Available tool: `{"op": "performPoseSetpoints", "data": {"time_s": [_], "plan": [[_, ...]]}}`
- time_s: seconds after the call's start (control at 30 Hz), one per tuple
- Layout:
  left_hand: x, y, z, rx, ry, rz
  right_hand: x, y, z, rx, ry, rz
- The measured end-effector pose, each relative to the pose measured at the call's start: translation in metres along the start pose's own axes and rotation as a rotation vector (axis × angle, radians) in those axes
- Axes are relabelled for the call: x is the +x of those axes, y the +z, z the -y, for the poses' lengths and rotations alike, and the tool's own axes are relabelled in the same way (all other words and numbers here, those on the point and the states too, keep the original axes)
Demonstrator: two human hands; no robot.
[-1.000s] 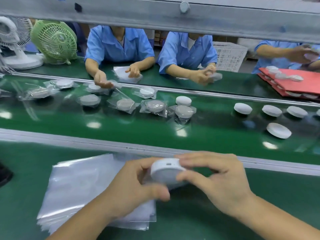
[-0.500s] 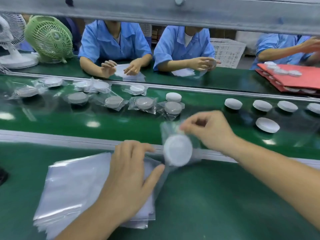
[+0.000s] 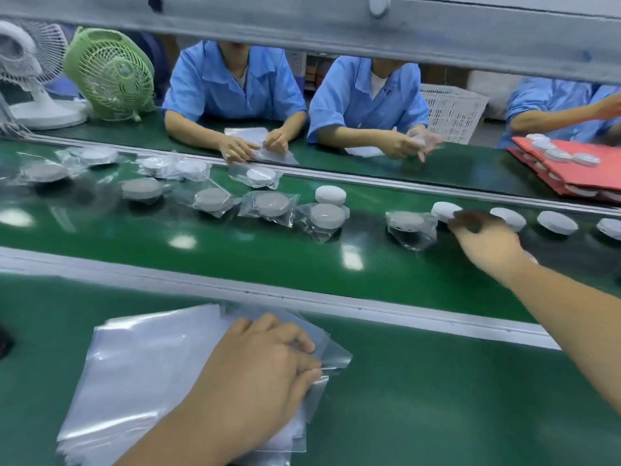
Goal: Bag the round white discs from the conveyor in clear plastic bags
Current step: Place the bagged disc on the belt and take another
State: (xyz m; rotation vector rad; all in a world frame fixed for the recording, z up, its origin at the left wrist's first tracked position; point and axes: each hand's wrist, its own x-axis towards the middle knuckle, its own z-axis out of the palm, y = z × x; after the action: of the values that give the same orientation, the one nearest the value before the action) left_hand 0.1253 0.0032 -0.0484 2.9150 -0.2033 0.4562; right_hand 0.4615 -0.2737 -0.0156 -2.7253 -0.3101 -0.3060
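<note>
at the belt (image 3: pixel 268 250), right fingers (image 3: pixel 470 225) blur, grip unclear; left fingers (image 3: pixel 295 341) pinch bags (image 3: pixel 141 364).

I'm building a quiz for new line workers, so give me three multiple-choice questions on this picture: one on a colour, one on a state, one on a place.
1. The tray of discs at far right is:
A blue
B red
C white

2. The disc that the right hand reaches for is:
A bare
B sealed in a bag
C lying on the tray

3. The left hand rests on:
A that disc
B the tray
C the stack of clear bags

Answers:
1 B: its surface is plainly red against the green bench.
2 A: it shows plain white on the belt, with no plastic round it.
3 C: its fingers curl over the top bags at the stack's near right corner.
</note>
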Motion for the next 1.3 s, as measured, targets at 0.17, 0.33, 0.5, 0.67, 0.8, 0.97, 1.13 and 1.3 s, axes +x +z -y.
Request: {"op": "performPoseSetpoints", "data": {"time_s": [0.17,0.33,0.5,0.67,0.8,0.97,1.13,1.3], "plan": [[0.000,0.001,-0.004,-0.065,-0.055,-0.013,-0.020,-0.007,-0.106,-0.249,0.216,0.186],[0.001,-0.005,-0.007,-0.174,-0.195,-0.042,-0.040,-0.015,-0.081,-0.135,0.056,0.003],[0.003,-0.012,-0.009,-0.311,-0.341,-0.103,-0.136,-0.032,0.021,0.236,-0.653,-0.034],[0.006,-0.017,-0.016,-0.489,-0.341,-0.093,-0.214,-0.034,0.075,0.328,-1.050,-0.085],[0.002,-0.017,-0.018,-0.176,-0.126,0.038,-0.218,-0.034,0.080,0.273,-1.059,-0.160],[-0.001,-0.017,-0.013,0.025,0.044,0.106,-0.221,-0.026,0.065,0.394,-0.817,-0.105],[0.003,-0.012,-0.010,-0.316,-0.205,-0.037,-0.220,-0.024,0.058,0.192,-1.062,-0.151],[0.002,-0.013,-0.014,-0.542,-0.265,0.025,-0.221,-0.022,0.066,0.239,-1.151,-0.177]]}}
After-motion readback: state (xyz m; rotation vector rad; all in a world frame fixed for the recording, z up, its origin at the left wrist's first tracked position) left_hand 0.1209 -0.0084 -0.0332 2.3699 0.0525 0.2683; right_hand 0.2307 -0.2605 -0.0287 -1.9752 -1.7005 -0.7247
